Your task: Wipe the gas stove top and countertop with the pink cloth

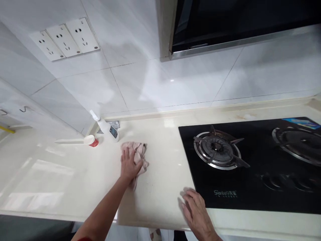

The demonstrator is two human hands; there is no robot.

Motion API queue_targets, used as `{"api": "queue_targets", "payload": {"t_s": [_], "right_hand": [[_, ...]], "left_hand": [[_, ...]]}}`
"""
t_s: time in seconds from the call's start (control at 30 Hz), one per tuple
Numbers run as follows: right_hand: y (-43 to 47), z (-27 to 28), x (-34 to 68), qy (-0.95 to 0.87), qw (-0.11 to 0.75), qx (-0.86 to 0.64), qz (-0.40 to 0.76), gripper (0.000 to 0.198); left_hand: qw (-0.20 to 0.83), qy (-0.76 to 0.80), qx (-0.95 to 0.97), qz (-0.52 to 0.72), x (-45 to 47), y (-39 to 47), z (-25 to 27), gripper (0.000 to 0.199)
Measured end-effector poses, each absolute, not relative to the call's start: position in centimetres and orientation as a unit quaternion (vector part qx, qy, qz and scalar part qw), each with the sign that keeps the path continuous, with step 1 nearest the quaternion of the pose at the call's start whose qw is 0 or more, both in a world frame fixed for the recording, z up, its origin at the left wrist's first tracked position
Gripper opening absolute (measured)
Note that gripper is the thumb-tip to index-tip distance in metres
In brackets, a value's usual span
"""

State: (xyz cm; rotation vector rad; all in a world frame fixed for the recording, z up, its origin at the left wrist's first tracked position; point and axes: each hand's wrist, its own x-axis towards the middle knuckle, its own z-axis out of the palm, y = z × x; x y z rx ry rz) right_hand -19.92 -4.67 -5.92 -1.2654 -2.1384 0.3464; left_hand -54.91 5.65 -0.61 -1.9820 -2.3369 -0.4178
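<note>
A crumpled pale pink cloth (140, 149) lies on the cream countertop (160, 187), left of the stove. My left hand (129, 166) presses down on it, fingers over the fabric and the thumb on its right side. Close to the stove's front left corner, my right hand (197, 209) rests at the counter with loosely bent fingers and nothing visible in it. Behind the cloth to the left stands a white spray bottle (106, 130), tilted in view. A red and white cup (93, 142) is beside it.
The black gas stove (240, 190) has a near burner (217, 149) with a metal pan support and another burner at the right. A dark range hood (235, 20) hangs above. Wall sockets (66, 39) sit at upper left, and a foil packet (114, 124) lies behind the bottle.
</note>
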Motion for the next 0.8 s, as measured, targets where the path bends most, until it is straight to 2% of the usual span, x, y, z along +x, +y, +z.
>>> {"api": "queue_targets", "payload": {"t_s": [0.1, 0.17, 0.37, 0.43, 0.53, 0.6, 0.67, 0.73, 0.8], "right_hand": [[-4.8, -5.9, -19.9, -0.803, 0.317, -0.485, 0.141, 0.023], [-4.9, -6.1, -19.9, -0.792, 0.332, -0.491, 0.144, 0.023], [-4.8, -5.7, -19.8, -0.755, 0.392, -0.519, 0.081, 0.029], [-4.6, -4.9, -20.7, -0.755, 0.379, -0.528, 0.083, 0.035], [-4.6, -3.6, -23.7, -0.775, 0.305, -0.539, 0.123, 0.041], [-5.4, -3.1, -26.5, -0.779, 0.251, -0.562, 0.123, 0.047], [-6.8, -2.8, -29.5, -0.782, 0.218, -0.574, 0.105, 0.056], [-8.4, -2.6, -32.1, -0.813, 0.197, -0.538, 0.106, 0.061], [-9.3, -2.3, -34.1, -0.862, 0.179, -0.457, 0.128, 0.056]], "left_hand": [[-0.014, -0.740, -0.660, -0.130, -50.9, 9.5, 0.0, 0.064], [-0.043, -0.697, -0.703, -0.136, -47.5, 9.1, -0.1, 0.061], [-0.135, -0.537, -0.811, -0.190, -39.4, -1.8, -2.6, 0.069], [-0.181, -0.503, -0.820, -0.203, -39.2, -5.0, -3.2, 0.084], [-0.225, -0.473, -0.812, -0.256, -42.0, -7.7, -3.1, 0.111], [-0.209, -0.498, -0.787, -0.298, -45.3, -8.8, -2.7, 0.100], [-0.169, -0.542, -0.760, -0.317, -48.7, -9.9, -2.2, 0.074], [-0.129, -0.578, -0.737, -0.325, -51.4, -11.0, -2.1, 0.059], [-0.103, -0.597, -0.721, -0.336, -52.9, -11.8, -2.4, 0.052]]}}
